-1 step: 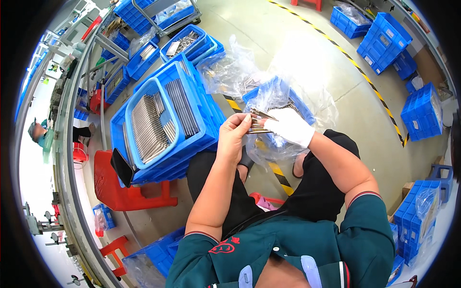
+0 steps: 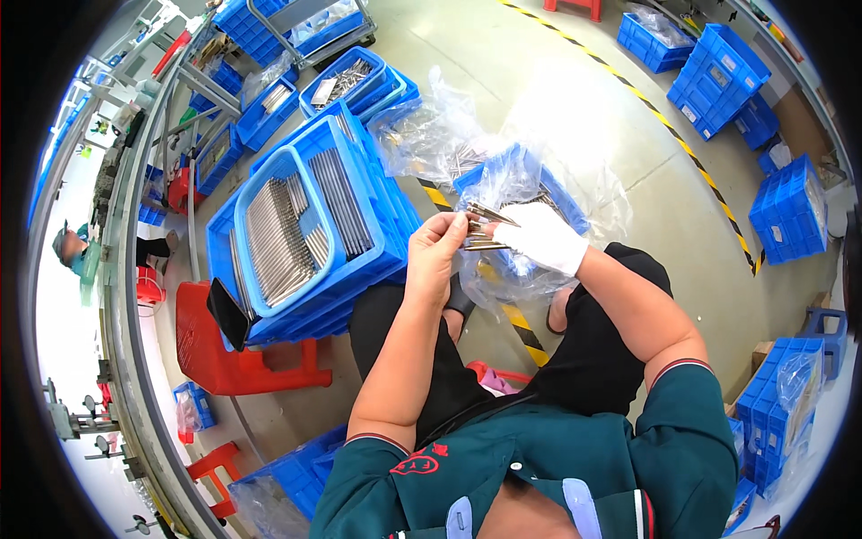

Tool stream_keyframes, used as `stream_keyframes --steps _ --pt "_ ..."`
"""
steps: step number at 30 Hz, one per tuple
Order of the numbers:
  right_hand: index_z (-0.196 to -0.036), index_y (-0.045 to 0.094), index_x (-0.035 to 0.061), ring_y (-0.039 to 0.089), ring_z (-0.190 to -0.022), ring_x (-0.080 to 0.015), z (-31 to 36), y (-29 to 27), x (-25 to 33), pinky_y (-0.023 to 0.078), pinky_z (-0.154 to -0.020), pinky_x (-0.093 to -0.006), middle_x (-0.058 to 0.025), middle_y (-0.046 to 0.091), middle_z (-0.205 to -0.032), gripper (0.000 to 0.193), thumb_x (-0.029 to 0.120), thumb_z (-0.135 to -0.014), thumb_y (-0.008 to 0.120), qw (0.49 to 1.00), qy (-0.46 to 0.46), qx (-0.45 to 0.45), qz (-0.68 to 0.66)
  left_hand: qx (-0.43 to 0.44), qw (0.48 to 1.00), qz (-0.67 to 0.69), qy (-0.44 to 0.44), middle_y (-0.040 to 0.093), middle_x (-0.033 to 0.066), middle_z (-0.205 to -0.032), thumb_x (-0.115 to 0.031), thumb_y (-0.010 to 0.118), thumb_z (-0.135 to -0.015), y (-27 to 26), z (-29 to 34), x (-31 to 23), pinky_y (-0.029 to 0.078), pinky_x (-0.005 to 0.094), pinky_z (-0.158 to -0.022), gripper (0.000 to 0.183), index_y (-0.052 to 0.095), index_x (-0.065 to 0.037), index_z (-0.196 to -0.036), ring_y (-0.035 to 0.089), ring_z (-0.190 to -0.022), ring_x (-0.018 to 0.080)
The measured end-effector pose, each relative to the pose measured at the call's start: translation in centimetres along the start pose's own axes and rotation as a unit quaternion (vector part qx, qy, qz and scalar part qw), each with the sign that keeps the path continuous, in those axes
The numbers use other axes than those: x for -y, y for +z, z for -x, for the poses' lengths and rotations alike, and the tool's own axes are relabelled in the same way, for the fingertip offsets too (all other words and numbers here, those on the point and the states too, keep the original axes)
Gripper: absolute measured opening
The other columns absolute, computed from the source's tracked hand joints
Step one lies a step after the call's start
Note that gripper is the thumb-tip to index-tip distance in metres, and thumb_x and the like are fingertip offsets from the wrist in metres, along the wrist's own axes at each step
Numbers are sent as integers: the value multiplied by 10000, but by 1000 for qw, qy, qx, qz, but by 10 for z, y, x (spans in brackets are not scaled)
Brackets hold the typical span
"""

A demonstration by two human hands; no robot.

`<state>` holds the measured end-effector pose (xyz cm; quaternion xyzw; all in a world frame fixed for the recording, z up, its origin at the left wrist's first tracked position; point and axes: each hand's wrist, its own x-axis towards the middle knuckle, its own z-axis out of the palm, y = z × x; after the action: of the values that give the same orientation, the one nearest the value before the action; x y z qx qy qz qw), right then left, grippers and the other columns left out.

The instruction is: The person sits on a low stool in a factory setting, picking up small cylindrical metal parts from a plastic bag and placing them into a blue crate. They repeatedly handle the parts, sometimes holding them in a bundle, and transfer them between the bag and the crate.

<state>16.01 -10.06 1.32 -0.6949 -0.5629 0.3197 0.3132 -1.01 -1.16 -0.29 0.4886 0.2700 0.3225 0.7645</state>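
In front of my knees I hold a small bundle of slim, shiny metal pieces (image 2: pixel 486 216) between my two hands. My right hand (image 2: pixel 544 241), in a white glove, is closed around one end of the bundle. The bare left hand (image 2: pixel 436 244) pinches the other ends with thumb and fingers. Just beyond the hands, a blue crate (image 2: pixel 567 190) lined with clear plastic film holds more metal pieces. To the left, a light-blue basket (image 2: pixel 333 235) with neat rows of slim metal pieces (image 2: pixel 280 235) sits on a stack of blue crates (image 2: pixel 395 202).
A red stool (image 2: pixel 202 346) stands beneath the stacked crates, with a black object (image 2: pixel 230 313) at their corner. Loose plastic film (image 2: pixel 422 135) spreads over the floor. Blue crates (image 2: pixel 788 211) stand on the right beyond a yellow-black floor stripe (image 2: pixel 691 157). Another person (image 2: pixel 76 247) is at far left.
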Motion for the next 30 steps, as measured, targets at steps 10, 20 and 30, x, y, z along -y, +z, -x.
stream_keyframes --steps 10,20,30 --pt "-827 609 4 476 -601 -134 0 -6 13 395 -567 -306 -58 520 -629 370 370 -863 562 996 35 46 -61 -29 989 -136 47 647 20 -849 -120 654 -860 -1 2 -8 440 214 -713 159 652 12 -949 559 -758 69" --pt "-854 657 18 563 -626 -224 3 -11 9 431 -593 -346 -129 590 -659 546 546 -844 521 993 47 104 -39 -12 998 -56 34 642 38 -828 -129 664 -858 -2 -3 -12 434 221 -727 175 650 20 -947 563 -770 85" --pt "-811 649 29 540 -593 -214 2 -12 5 414 -563 -354 -106 578 -634 557 569 -843 516 990 16 133 -34 34 994 -99 13 650 42 -832 -126 692 -827 -7 0 -21 436 218 -720 186 657 22 -934 569 -759 79"
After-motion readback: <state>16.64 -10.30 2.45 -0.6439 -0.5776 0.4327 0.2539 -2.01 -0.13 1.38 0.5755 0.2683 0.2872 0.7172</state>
